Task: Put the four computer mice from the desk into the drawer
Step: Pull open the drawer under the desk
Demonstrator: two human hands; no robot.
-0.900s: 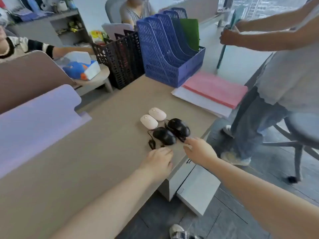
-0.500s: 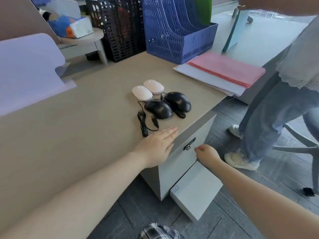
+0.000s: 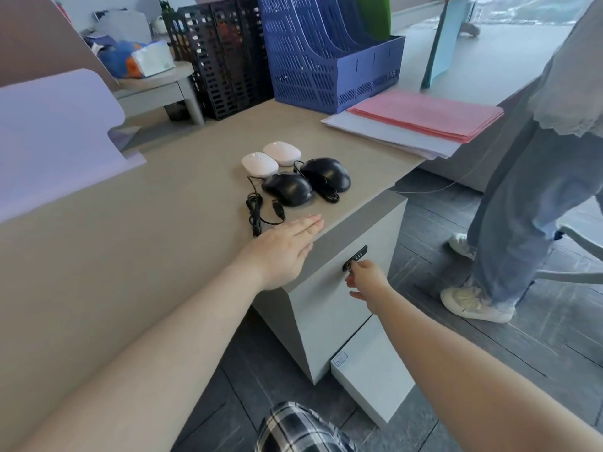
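On the desk (image 3: 137,243), the left hand (image 3: 280,249) stayed flat with fingers together, holding nothing, just before the four mice: two white (image 3: 259,164) (image 3: 282,153), two black (image 3: 287,189) (image 3: 326,174), unmoved. Lower right, the right hand (image 3: 367,282) had risen onto the closed drawer (image 3: 326,308), fingertips pinching its lock (image 3: 355,257).

Four mice (image 3: 295,172) sit clustered on the desk (image 3: 156,230) (near its front edge), above the drawer (image 3: 342,288).
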